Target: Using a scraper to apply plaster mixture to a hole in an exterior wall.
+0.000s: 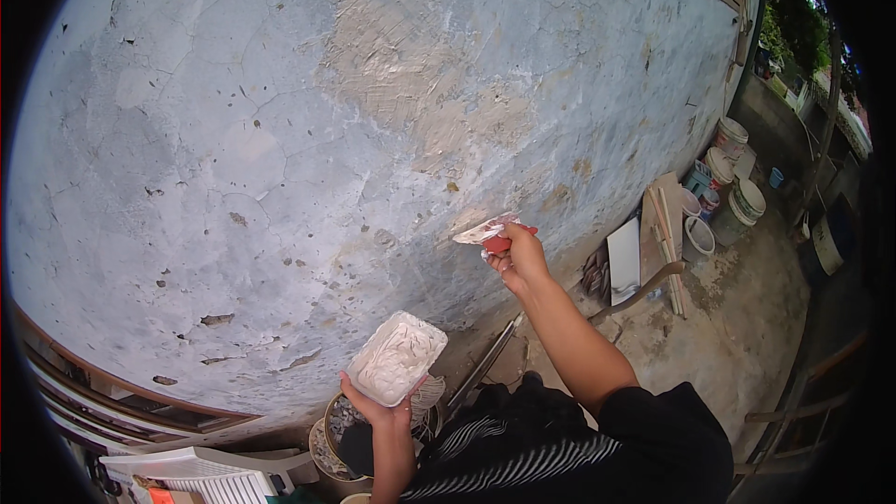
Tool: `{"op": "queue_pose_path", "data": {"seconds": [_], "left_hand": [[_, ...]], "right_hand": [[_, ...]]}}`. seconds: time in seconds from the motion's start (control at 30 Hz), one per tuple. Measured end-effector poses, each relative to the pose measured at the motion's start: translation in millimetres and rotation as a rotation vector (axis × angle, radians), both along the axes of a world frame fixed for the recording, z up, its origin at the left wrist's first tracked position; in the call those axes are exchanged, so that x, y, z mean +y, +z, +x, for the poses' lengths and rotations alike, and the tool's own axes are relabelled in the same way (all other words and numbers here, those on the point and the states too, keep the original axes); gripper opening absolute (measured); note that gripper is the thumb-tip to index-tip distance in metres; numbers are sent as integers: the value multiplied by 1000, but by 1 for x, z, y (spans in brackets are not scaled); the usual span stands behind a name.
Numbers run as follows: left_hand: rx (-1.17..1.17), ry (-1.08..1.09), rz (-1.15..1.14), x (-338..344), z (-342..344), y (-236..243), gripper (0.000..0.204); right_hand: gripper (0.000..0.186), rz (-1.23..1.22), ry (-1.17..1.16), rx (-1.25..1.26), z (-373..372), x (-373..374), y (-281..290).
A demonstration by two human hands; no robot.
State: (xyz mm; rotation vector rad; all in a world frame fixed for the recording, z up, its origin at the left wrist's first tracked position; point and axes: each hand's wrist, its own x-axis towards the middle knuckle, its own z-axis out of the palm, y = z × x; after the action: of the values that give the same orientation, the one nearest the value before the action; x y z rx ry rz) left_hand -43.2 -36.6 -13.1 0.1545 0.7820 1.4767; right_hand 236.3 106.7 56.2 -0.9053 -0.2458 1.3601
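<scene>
1. Filler (392, 65) is covering a broad, ridged tan area on the upper middle of the wall (280, 177), thinning toward its lower right; that portion is looking largely coated, though its surface is showing rough trowel marks.
2. A smaller tan patch (467, 217) is showing just beyond the putty knife (495, 235), so work is probably centring there; whether the blade is touching the wall, I cannot tell.
3. The right hand (519, 261) is holding the knife, fingers curling closely around its red handle, and whitish paste is coating the blade.
4. The left hand (387, 415) is supporting a white tub (367, 393) from below, thumb and fingers spreading along its sides; plenty of pale paste (403, 360) is filling it, low in front of the wall.
5. Much is seemingly remaining: dark chips (217, 320) are standing unfilled at lower left, and fine cracks are running across the pale blue-grey paint.
6. Around the person, a concrete floor (719, 336) is stretching to the right, where buckets (747, 201), wooden strips (668, 243) and a white panel (623, 261) are resting near the wall's foot.
7. A brown window frame (121, 383) is curving along the lower left, and trees (793, 37) are showing beyond the yard.
</scene>
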Motion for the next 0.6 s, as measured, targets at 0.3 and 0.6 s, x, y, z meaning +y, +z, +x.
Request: {"op": "queue_pose_path", "data": {"seconds": [0.3,0.6], "left_hand": [[7,6,-7,4,-1,4,95],[-24,31,-17,5,-3,6,94]], "right_hand": [[5,-13,-26,79,-7,26,7],[14,27,-115,273,-3,52,26]]}}
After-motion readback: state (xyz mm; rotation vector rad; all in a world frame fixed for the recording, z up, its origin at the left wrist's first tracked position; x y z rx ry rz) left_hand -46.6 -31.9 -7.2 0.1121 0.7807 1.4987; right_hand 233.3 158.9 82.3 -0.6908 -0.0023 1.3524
